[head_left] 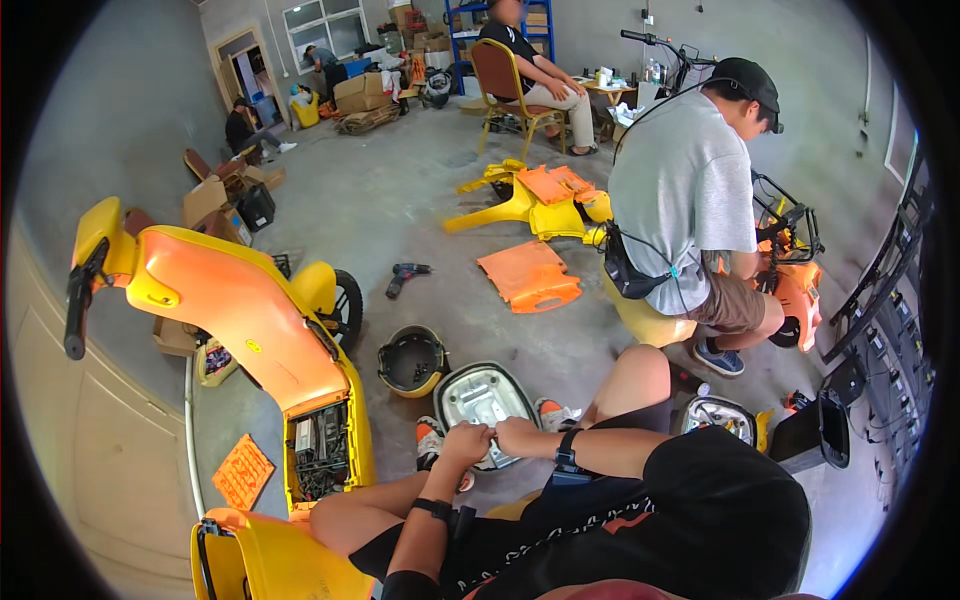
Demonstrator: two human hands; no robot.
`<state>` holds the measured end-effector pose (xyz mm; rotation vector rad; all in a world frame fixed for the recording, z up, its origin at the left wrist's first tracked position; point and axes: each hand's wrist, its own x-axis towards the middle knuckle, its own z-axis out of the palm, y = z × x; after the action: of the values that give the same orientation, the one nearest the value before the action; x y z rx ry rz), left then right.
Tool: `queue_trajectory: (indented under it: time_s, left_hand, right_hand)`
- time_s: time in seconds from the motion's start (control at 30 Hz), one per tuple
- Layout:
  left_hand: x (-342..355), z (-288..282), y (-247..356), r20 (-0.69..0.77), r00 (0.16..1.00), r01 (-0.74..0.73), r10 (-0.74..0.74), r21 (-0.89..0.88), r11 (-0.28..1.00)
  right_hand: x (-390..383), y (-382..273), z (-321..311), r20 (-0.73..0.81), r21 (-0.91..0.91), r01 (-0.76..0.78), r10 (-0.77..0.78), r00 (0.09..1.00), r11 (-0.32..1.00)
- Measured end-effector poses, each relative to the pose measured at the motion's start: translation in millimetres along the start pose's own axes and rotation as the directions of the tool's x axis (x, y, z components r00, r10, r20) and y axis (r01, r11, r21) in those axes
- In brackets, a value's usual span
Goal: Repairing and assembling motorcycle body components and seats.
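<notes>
My left hand point(465, 442) and my right hand point(515, 438) are both closed, close together over an open shallow case point(474, 394) with a dark rim and pale silvery inside, between my orange shoes. What the fingers hold is too small and hidden to make out. A yellow helmet point(437, 380) lies on the floor just left of the case. Further left stands a yellow-orange scooter point(230, 310) with an open compartment full of dark parts.
A co-worker point(680, 190) sits at right, bent over another scooter frame. A drill point(405, 273), orange panels point(525, 275) and yellow body parts point(540, 212) lie ahead. A second case point(705, 410) and black bin point(810, 435) are at right. Other people are farther back.
</notes>
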<state>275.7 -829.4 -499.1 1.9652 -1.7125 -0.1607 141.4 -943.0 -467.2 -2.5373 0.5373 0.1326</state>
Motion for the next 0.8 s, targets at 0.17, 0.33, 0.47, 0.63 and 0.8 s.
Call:
queue_trajectory:
  time_s: [0.17,0.33,0.47,0.63,0.8]
  left_hand:
    - [-0.3,3.1,4.2,0.057,0.998,-0.034,0.033,0.021,0.999]
    - [-4.2,7.0,4.3,0.139,0.99,-0.004,-0.002,0.042,0.999]
    - [-8.2,8.4,0.8,0.154,0.983,0.094,-0.098,0.033,0.995]
    - [-13.1,4.2,3.4,0.204,0.948,0.238,-0.245,0.056,0.97]
    - [-15.9,1.0,22.8,0.066,0.941,0.325,-0.333,0.099,0.94]
  right_hand:
    - [-6.7,-5.4,11.8,0.082,0.047,-0.236,0.232,0.969,0.971]
    - [-14.2,-8.6,18.6,0.0,0.065,-0.251,0.252,0.968,0.966]
    - [-8.2,-10.7,12.4,0.091,0.034,-0.194,0.191,0.977,0.98]
    - [7.7,-6.0,8.9,0.116,-0.039,-0.07,0.074,0.991,0.997]
    - [17.2,7.9,8.1,0.164,-0.066,0.148,-0.136,0.977,0.987]
